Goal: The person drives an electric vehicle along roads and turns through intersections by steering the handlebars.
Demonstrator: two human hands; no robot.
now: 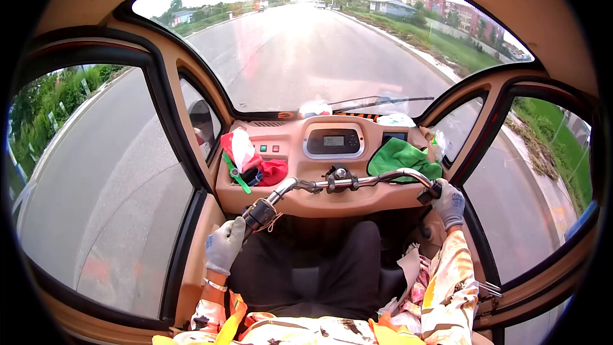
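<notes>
Both of my hands wear grey-white work gloves and grip a chrome handlebar (368, 181) inside a small enclosed vehicle. My left hand (225, 244) is closed around the left end, just below a black switch housing (258, 214) with loose wire wound on it. At the opposite end, my right hand (449, 204) wraps the right grip, beside a small black lever part (424, 197). The palms and most of the grips are hidden by the gloves. Behind the bar sits a dashboard with a display panel (333, 142).
A green cloth (403, 158) lies on the dashboard's right, near the bar. Red and white cloth (241, 147) and a green strap (237, 174) fill the left tray. Through the windshield runs a road (281, 57), with distant vehicles (320, 4) and a kerb with grass on the right.
</notes>
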